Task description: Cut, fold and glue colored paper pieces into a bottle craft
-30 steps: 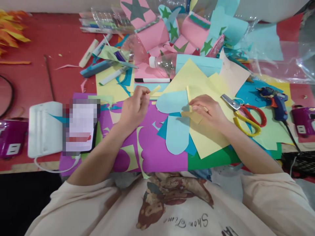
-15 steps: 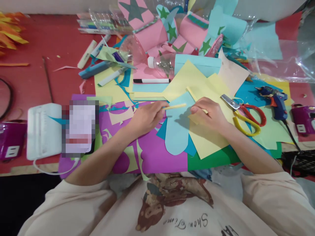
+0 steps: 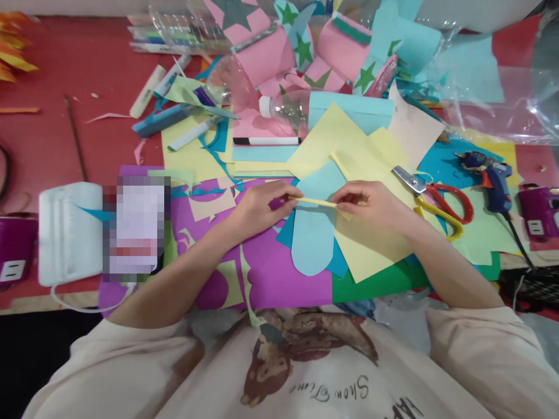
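Both hands share one slim yellow strip [image 3: 315, 202]: my left hand [image 3: 268, 203] pinches one end and my right hand [image 3: 364, 201] the other, so it bridges the gap over a rounded blue piece [image 3: 312, 247]. A second strip [image 3: 340, 167] juts out behind my right hand; whether those fingers grip it too, I can't tell. As I judge it, the yellow strip is already narrowed, and the blue piece has its curved end, but neither looks joined to anything yet. Further back on the table [image 3: 48, 64], the bottle [image 3: 349, 110] has its blue wrap, with no stars that I can see, while the pink shapes [image 3: 264, 58] beyond look further along, starred and standing. Scissors [image 3: 420, 187] and glue gun [image 3: 495, 180] lie unused to my right.
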`<state>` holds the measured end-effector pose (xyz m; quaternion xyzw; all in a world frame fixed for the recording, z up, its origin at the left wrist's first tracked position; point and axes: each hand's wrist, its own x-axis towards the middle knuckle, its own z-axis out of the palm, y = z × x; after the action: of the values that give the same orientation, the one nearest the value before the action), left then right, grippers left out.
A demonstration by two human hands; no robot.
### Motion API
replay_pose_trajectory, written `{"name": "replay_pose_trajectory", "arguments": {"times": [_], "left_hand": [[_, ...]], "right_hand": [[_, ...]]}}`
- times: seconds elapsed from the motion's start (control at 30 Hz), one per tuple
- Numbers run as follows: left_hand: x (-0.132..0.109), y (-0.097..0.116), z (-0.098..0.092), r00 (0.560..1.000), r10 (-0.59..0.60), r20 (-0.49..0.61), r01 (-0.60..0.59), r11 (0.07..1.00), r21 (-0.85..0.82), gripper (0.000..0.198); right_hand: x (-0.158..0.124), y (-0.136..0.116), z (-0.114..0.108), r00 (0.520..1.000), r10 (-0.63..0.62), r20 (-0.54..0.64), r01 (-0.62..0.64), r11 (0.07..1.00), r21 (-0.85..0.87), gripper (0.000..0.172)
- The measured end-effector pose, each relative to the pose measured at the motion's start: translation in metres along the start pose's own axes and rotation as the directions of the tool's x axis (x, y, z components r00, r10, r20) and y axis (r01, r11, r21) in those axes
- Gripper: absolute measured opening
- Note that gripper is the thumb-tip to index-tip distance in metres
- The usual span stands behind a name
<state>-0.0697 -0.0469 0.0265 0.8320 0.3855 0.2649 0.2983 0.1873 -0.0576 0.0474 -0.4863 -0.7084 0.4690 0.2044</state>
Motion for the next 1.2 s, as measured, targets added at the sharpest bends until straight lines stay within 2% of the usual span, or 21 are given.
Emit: {"name": "replay_pose_trajectory", "arguments": {"times": [0.1,0.2,0.4,0.6,0.9,1.2], "left_hand": [[-0.0015,0.0016,-0.0033,0.996,-0.091,0.003,0.091,0.995,-0.037,0.014],[-0.0019,0.0027,-0.0054,0.993,-0.12,0.015,0.12,0.992,-0.027,0.012],[-0.0013,-0.0012,-0.0059,0.999,-0.028,0.023,0.026,0.998,0.054,0.014],[-0.0021,-0.0012,-0.0055,0.997,0.008,0.082,-0.02,0.988,0.15,0.016],[-0.0022,-0.0046,-0.0105,0.971,0.028,0.239,-0.072,0.981,0.178,0.02],[-0.0025,-0.0066,-0.0079,0.971,0.047,0.236,-0.105,0.966,0.236,0.019]], "right_hand": [[0.0004,0.002,0.0003,0.999,-0.026,0.018,0.027,0.999,-0.029,0.017],[-0.0001,0.0031,-0.0006,0.999,-0.031,0.021,0.032,0.997,-0.064,0.018],[-0.001,0.0024,-0.0028,0.999,-0.008,0.034,0.011,0.996,-0.089,0.017],[-0.0023,0.0006,-0.0027,0.998,-0.053,0.041,0.059,0.983,-0.171,0.017],[-0.0049,-0.0057,-0.003,0.986,-0.078,0.148,0.113,0.964,-0.243,0.012],[-0.0039,0.0031,0.0009,0.981,-0.121,0.15,0.165,0.931,-0.325,0.011]]}}
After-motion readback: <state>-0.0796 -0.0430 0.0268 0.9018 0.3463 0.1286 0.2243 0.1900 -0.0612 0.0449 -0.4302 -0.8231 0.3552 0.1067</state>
